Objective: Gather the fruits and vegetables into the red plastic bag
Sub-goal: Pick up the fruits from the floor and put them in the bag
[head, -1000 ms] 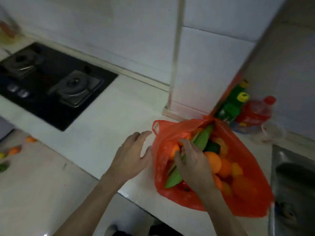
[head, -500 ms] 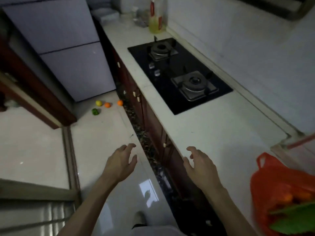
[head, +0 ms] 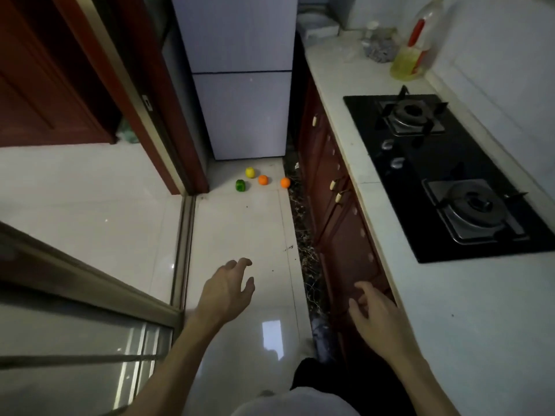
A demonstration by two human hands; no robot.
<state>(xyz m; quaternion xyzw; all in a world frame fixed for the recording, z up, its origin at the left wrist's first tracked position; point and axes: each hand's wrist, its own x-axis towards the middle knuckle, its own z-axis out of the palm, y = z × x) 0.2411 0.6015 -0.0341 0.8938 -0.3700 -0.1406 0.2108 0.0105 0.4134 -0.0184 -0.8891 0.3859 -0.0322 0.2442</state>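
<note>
On the pale floor tiles in front of the fridge lie a green pepper [head: 240, 185], a yellow fruit [head: 250, 172] and two oranges [head: 263, 180] [head: 285, 182], close together. My left hand [head: 225, 291] hovers over the floor, fingers spread, holding nothing. My right hand [head: 377, 318] hangs beside the counter edge in front of the dark red cabinets, also with fingers apart and nothing in it. Both hands are well short of the produce. The red plastic bag is out of view.
A white counter [head: 468, 310] runs along the right with a black gas hob [head: 450, 175] and an oil bottle [head: 416, 49] at the far end. A white fridge [head: 240, 79] stands ahead, a dark red door [head: 45, 85] at left, a sliding-door track [head: 181, 250] on the floor.
The view has swung left from the bag on the counter to the floor. My hands left the bag and now hang open; the bag has dropped out of sight.
</note>
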